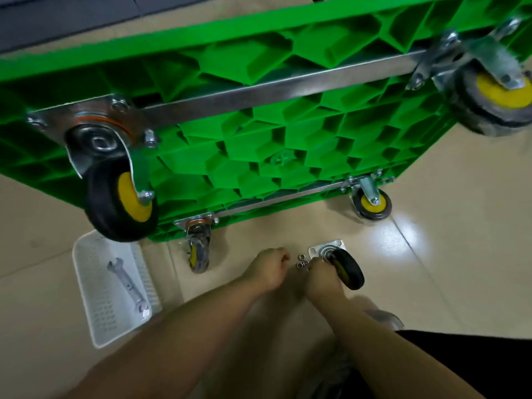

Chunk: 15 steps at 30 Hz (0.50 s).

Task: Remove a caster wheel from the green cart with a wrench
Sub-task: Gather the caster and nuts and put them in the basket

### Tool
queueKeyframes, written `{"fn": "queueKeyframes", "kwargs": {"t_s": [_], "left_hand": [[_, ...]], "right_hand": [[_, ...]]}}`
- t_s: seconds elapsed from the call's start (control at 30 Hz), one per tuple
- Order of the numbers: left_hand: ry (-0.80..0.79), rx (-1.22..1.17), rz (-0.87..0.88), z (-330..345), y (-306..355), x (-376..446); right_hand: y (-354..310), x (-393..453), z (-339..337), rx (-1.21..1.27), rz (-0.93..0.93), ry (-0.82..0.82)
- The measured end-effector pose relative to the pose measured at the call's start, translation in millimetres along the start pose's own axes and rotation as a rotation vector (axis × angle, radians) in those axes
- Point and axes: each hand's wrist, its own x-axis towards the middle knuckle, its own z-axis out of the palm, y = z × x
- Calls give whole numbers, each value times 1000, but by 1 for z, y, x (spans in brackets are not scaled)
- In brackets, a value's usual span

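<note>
Head view: green cart (pixel 259 116) stood tipped on its side, four wheels bolted on. A loose caster wheel (pixel 344 267) lay on the floor (pixel 446 269) beside its mounting plate. My right hand (pixel 324 279) was by it, next to the small nuts (pixel 302 262) (grip hidden, cannot tell). My left hand (pixel 266 267) was curled, contents hidden. Wrench (pixel 128 285) lay in the white tray (pixel 86 283), left.

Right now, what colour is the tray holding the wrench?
White, a perforated plastic tray; the head view shows it, with the wrench inside.
</note>
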Motion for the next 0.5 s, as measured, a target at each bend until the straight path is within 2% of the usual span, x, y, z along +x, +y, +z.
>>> {"fn": "queueKeyframes", "kwargs": {"t_s": [0.1, 0.17, 0.23, 0.3, 0.5], "left_hand": [[-33, 115, 180, 16, -5, 11], [-30, 182, 251, 26, -5, 21], [-1, 288, 285, 31, -4, 28], [30, 355, 307, 34, -3, 35], [62, 363, 303, 37, -2, 45]], "right_hand": [[5, 7, 8, -31, -43, 12], [2, 14, 20, -213, -10, 80], [-3, 15, 26, -303, 1, 95], [-3, 14, 30, -291, -4, 95], [3, 27, 32, -315, -95, 96]]}}
